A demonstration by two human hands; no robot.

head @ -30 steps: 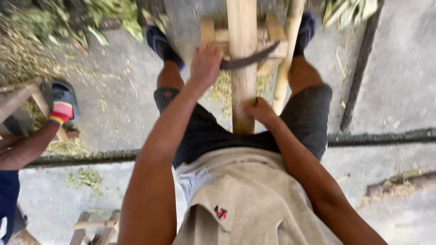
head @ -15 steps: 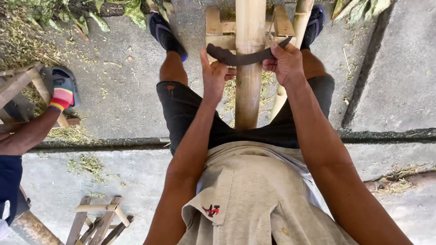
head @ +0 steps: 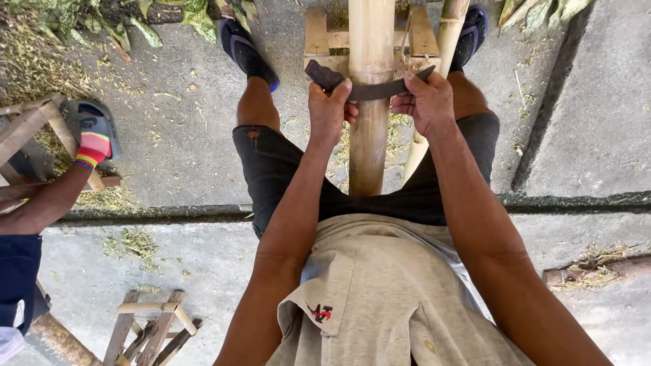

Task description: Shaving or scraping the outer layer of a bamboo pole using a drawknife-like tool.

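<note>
Gripping the curved blade [head: 369, 88], your left hand [head: 330, 112] clenches one end and your right hand [head: 427, 102] the other. It lies crosswise on the bamboo pole [head: 370, 135], whose long axis runs away from you.

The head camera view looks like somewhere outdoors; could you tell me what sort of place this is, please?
Probably an outdoor yard workspace for bamboo craft. The ground is bare concrete strewn with shavings, leafy plants edge it, and a thick bamboo pole rests on a low wooden stand between the person's legs.

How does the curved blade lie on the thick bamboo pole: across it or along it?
Across it. The curved blade spans the thick bamboo pole, left hand and right hand gripping its ends.
</note>
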